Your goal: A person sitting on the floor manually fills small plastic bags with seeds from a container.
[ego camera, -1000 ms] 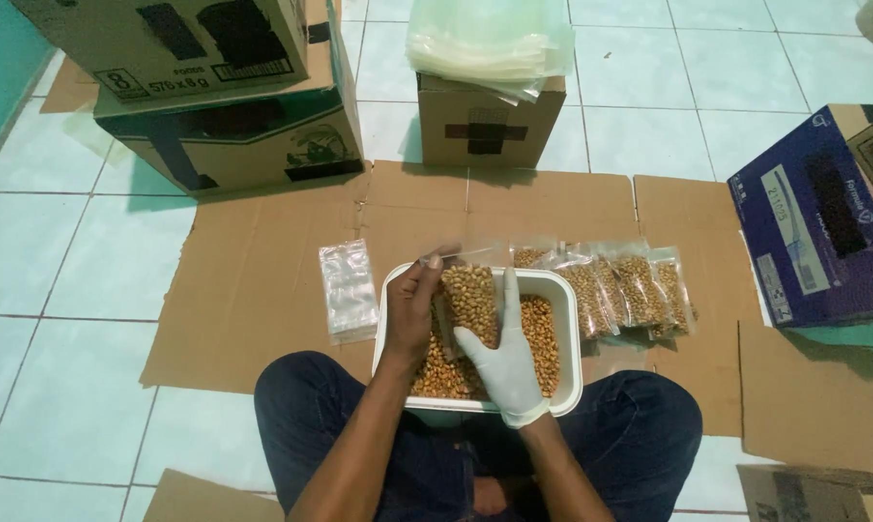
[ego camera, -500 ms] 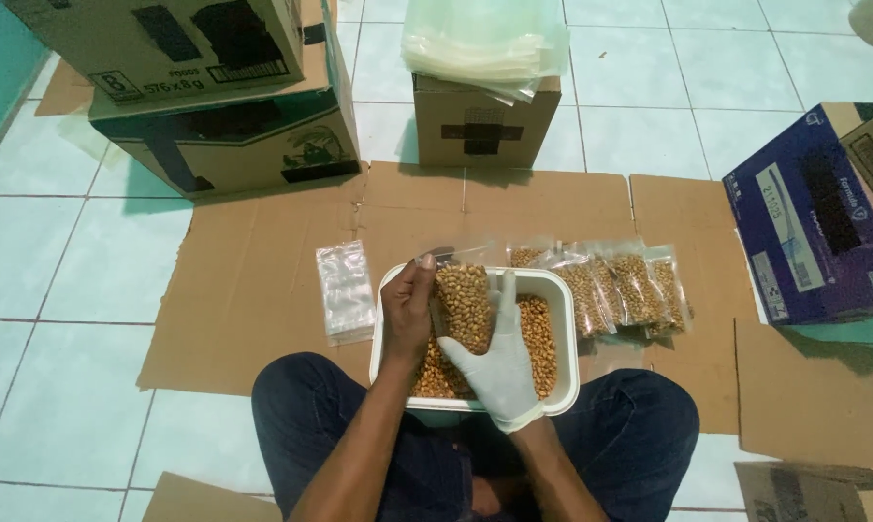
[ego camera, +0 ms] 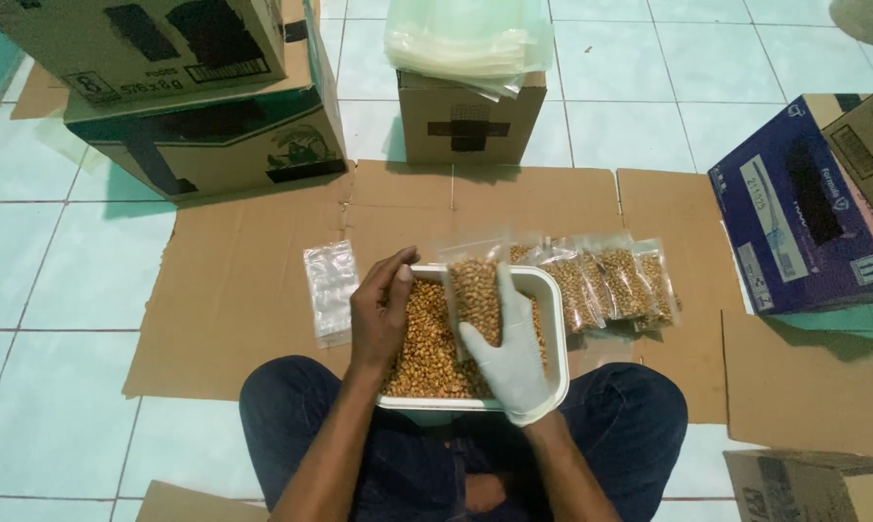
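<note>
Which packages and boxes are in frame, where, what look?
Small clear plastic bag of kernels: held over white rectangular tub.
Row of filled clear bags: right of tub.
Empty clear bags: left.
Stacked brown cardboard boxes: upper left.
Small brown box: top centre.
Dark blue box: right.

This looks like a room of a home turned into a small hand-packing spot: the work is done seated on a floor of pale glazed square tiles with flattened brown cardboard sheets spread out as a mat. Around it stand printed brown cardboard shipping cartons, a dark blue printed carton, and a small brown box topped with a stack of empty clear plastic bags. A white rectangular plastic tub of golden-brown kernels and a row of filled small clear pouches lie on the cardboard, pointing to informal snack repacking.
</note>
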